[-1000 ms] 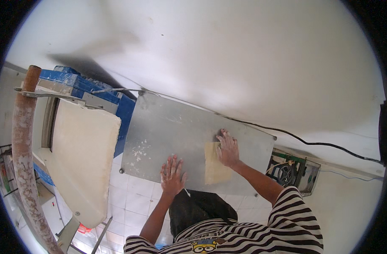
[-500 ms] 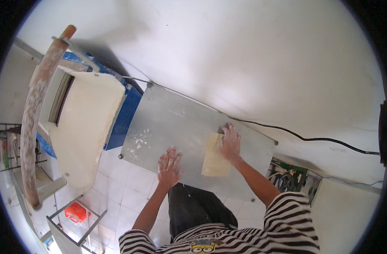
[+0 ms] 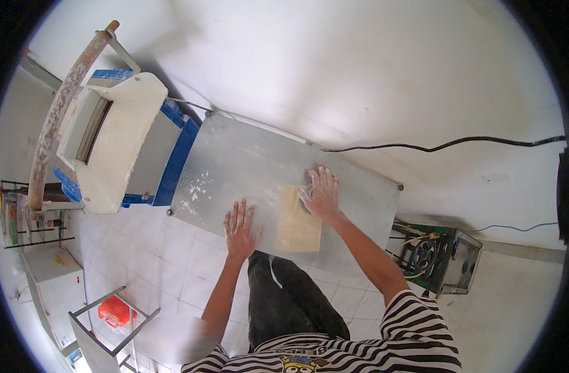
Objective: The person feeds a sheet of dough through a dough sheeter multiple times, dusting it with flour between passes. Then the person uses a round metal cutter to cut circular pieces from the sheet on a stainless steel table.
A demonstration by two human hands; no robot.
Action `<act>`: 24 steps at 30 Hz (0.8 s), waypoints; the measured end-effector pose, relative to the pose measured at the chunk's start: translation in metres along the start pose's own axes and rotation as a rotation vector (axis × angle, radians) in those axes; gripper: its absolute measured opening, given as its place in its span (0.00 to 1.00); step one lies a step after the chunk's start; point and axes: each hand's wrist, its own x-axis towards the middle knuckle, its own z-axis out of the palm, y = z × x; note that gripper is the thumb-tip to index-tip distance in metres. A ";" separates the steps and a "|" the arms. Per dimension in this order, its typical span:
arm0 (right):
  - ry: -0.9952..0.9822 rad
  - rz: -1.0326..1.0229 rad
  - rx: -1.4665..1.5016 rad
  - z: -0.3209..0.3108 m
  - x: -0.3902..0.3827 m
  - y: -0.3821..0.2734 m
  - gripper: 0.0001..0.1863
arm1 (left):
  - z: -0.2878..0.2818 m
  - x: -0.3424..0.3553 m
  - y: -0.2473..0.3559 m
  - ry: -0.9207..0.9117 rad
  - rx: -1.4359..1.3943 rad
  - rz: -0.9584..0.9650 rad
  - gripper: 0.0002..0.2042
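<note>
On the grey table top [image 3: 235, 155] lies a flat, pale yellow dough sheet [image 3: 297, 227], roughly rectangular. My right hand [image 3: 322, 194] rests at the sheet's upper right corner, floury, with its fingers stretched out. A dark patch shows by its thumb; whether it is a shadow or a thing under the palm I cannot make out. My left hand [image 3: 240, 233] lies flat on the near edge of the table, left of the sheet, fingers spread and nothing in it. White flour flecks [image 3: 196, 189] dot the table's left part.
To the left stands a blue and white machine [image 3: 126, 137] with a long, curved, worn bar [image 3: 64, 105]. A black cable [image 3: 434, 148] runs along the wall. Below the table's right end sits a dark green crate-like unit [image 3: 430, 255]. A red container [image 3: 115, 312] stands near a metal frame [image 3: 85, 323].
My right hand and the dough sheet appear farther left in the picture, and the hand is farther up relative to the sheet. The view has also shifted, showing more of the machine and crate-like unit.
</note>
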 end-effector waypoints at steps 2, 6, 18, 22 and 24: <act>0.017 -0.043 0.033 -0.018 -0.007 0.004 0.48 | 0.001 -0.002 0.004 0.036 -0.038 -0.030 0.34; -0.023 0.179 0.129 -0.036 -0.033 0.007 0.56 | 0.005 -0.006 0.010 0.059 -0.055 -0.079 0.32; 0.310 0.365 0.388 -0.029 -0.110 0.090 0.58 | 0.024 0.062 0.090 0.019 -0.400 0.163 0.17; 0.321 0.423 0.443 -0.022 -0.131 0.094 0.57 | 0.067 0.115 0.153 -0.014 -0.269 0.349 0.18; 0.340 0.481 0.502 -0.019 -0.142 0.089 0.57 | 0.081 0.130 0.164 -0.074 -0.122 0.331 0.20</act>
